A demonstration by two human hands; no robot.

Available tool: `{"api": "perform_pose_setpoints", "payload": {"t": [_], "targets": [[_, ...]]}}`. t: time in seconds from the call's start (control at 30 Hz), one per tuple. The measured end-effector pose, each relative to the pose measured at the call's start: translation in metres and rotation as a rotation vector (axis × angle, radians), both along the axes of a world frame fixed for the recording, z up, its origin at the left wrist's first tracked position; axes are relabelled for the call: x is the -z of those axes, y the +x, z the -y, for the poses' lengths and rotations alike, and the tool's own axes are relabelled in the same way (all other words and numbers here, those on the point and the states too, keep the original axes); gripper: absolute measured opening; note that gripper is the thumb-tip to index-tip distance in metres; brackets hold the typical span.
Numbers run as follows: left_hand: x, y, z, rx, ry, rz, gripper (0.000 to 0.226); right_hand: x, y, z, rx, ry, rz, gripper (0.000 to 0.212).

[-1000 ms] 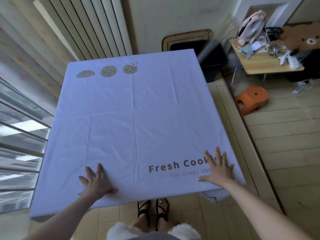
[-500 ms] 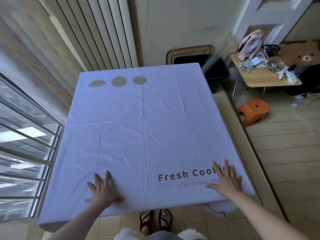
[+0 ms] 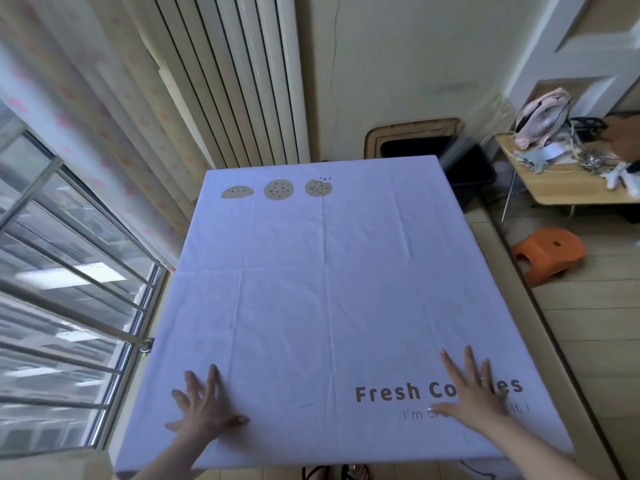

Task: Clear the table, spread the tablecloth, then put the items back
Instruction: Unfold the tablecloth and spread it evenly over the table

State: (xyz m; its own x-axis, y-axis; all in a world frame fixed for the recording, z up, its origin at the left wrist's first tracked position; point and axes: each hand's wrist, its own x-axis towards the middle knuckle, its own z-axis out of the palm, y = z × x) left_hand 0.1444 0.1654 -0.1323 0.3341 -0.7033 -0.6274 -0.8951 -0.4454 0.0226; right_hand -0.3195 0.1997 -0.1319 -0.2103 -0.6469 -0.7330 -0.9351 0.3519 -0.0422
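A pale lilac tablecloth lies spread flat over the whole table, with three cookie prints at its far left and "Fresh Cookies" lettering at its near right. My left hand presses flat on the cloth near the front left, fingers spread. My right hand lies flat with straight fingers over the lettering at the front right. Nothing stands on the cloth. The table underneath is hidden.
A barred window runs along the left and a ribbed radiator stands behind the table. At the right are a small wooden side table with a pink fan and clutter, an orange stool and a black bin.
The camera has tilted up, so the table sits lower in view. Both hands stay flat on the cloth and have slid slightly forward; the right hand now covers the middle of the lettering.
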Motion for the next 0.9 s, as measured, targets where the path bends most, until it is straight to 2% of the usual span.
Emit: {"api": "perform_pose_setpoints", "payload": {"t": [0.07, 0.2, 0.4, 0.6, 0.9], "targets": [[-0.002, 0.000, 0.009, 0.079, 0.013, 0.006, 0.130, 0.001, 0.001, 0.000, -0.003, 0.009, -0.003, 0.119], [-0.009, 0.003, 0.035, 0.029, -0.007, -0.020, 0.125, 0.002, 0.000, 0.002, -0.001, 0.031, 0.008, 0.118], [-0.017, 0.007, 0.079, 0.085, -0.003, -0.011, 0.130, -0.003, 0.003, 0.026, -0.046, -0.074, -0.052, 0.103], [-0.007, 0.004, 0.087, 0.061, 0.040, -0.011, 0.123, 0.000, 0.014, 0.049, -0.033, 0.005, 0.011, 0.108], [-0.007, 0.003, 0.093, 0.037, 0.055, 0.004, 0.122, 0.003, 0.016, 0.049, -0.049, 0.038, -0.036, 0.108]]}}
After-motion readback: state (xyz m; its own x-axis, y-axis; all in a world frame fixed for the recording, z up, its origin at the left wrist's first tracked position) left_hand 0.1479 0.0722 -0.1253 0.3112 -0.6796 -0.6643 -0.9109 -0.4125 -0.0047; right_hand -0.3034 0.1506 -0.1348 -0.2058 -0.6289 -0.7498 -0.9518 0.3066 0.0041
